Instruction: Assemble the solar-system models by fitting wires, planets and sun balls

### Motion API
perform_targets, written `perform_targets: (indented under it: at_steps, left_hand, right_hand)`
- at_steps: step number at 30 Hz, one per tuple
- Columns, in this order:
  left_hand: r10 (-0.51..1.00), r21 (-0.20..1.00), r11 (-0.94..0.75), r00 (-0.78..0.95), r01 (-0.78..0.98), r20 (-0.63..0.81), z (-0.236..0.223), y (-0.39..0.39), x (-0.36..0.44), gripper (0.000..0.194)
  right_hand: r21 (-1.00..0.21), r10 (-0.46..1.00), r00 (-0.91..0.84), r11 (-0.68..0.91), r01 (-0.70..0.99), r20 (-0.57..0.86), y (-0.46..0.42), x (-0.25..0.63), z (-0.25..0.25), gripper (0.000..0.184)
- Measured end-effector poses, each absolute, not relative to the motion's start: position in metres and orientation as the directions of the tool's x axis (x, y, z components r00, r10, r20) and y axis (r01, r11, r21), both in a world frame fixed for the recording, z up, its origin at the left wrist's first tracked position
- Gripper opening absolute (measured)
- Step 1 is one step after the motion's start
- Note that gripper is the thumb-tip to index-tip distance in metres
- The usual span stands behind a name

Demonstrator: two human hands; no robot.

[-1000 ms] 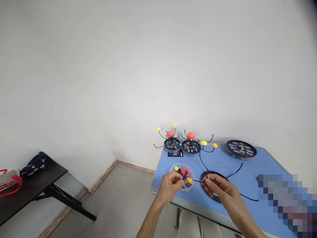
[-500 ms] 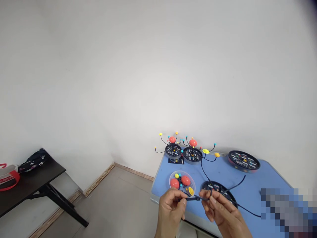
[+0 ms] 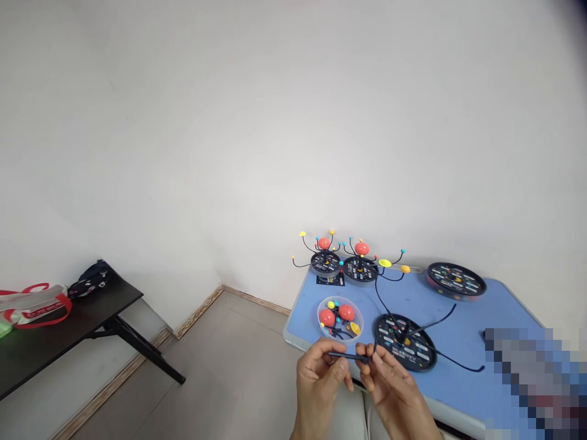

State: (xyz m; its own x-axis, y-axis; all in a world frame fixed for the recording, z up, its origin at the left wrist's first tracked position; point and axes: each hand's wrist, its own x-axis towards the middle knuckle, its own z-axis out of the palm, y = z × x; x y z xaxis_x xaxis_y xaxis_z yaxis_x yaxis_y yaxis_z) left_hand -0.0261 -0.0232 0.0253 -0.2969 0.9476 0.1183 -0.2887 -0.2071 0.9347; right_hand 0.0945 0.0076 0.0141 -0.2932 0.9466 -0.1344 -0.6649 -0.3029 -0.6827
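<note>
My left hand (image 3: 320, 377) pinches one end of a thin black plastic rod (image 3: 347, 355) between thumb and fingers. The fingers of my right hand (image 3: 395, 384) are closed on the rod's other end, where a slim black stem rises; the joint itself is partly hidden. Both hands are over the table's front edge. Just beyond my right hand lies a round black printed base (image 3: 415, 359) with a central post and several curved black arms. Behind my left hand, a clear round tub (image 3: 362, 324) holds red, yellow and blue balls and small black parts.
Two assembled solar system models (image 3: 325, 264) with red balls stand at the back of the blue table (image 3: 302, 318). Another round base (image 3: 456, 280) is at the back right. A pixelated patch (image 3: 532, 379) covers the right side. Far left, a black table (image 3: 110, 299) carries bags.
My hands have shifted slightly left and nearer to me, uncovering more of the round base and the tub. The rod stays in both hands. The whole view has shifted a little.
</note>
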Motion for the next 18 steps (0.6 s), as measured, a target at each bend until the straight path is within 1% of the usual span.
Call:
perform_targets:
  at_steps: [2, 4, 9, 11, 15, 18]
  left_hand:
    - [0.958, 0.924, -0.191, -0.269, -0.332, 0.101, 0.021, -0.025, -0.024, 0.038]
    - [0.961, 0.916, -0.184, -0.261, -0.357, 0.091, 0.020, -0.026, -0.023, 0.038]
    - [0.933, 0.911, -0.231, -0.344, -0.341, 0.108, 0.030, -0.028, -0.031, 0.038]
    - [0.935, 0.922, -0.214, -0.342, -0.322, 0.098, 0.033, -0.030, -0.036, 0.041]
    - [0.959, 0.957, -0.097, -0.282, -0.273, 0.016, 0.031, -0.035, -0.042, 0.055]
    - [0.957, 0.976, -0.045, -0.288, -0.213, -0.019, 0.025, -0.040, -0.041, 0.066]
  right_hand:
    - [-0.658, 0.933, -0.337, -0.335, -0.675, -0.129, 0.005, 0.090, 0.010, 0.023]
    - [-0.669, 0.926, -0.362, -0.338, -0.661, -0.110, 0.003, 0.087, 0.009, 0.026]
    - [-0.757, 0.961, -0.253, -0.248, -0.605, -0.113, 0.000, 0.092, 0.019, 0.027]
    - [-0.774, 0.964, -0.244, -0.231, -0.590, -0.102, 0.002, 0.096, 0.021, 0.028]
    - [-0.795, 0.968, -0.240, -0.200, -0.573, -0.071, 0.007, 0.101, 0.021, 0.029]
    - [-0.798, 0.971, -0.231, -0.188, -0.573, -0.064, 0.006, 0.100, 0.022, 0.029]
